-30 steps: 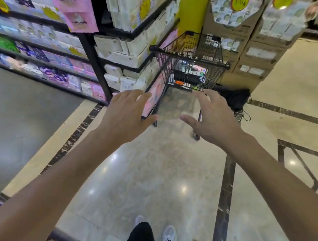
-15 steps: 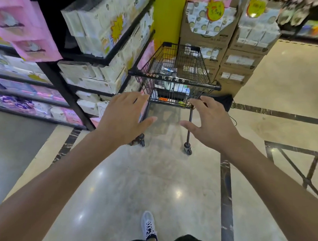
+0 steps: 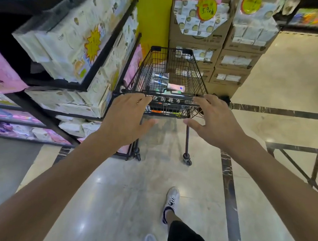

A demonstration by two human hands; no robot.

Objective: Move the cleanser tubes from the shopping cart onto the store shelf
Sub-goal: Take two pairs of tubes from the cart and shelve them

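The person reaches both arms to the black shopping cart. The left hand and the right hand have spread fingers at the cart handle, gripping nothing. The cleanser tubes lie inside the cart basket, just beside the store shelf.

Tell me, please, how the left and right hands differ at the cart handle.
The left hand lies by the handle's shelf-side end; the right hand by its aisle-side end. Left fingertips overlap the bar; right fingers arch just above it. Both are open, thumbs spread, gripping nothing.
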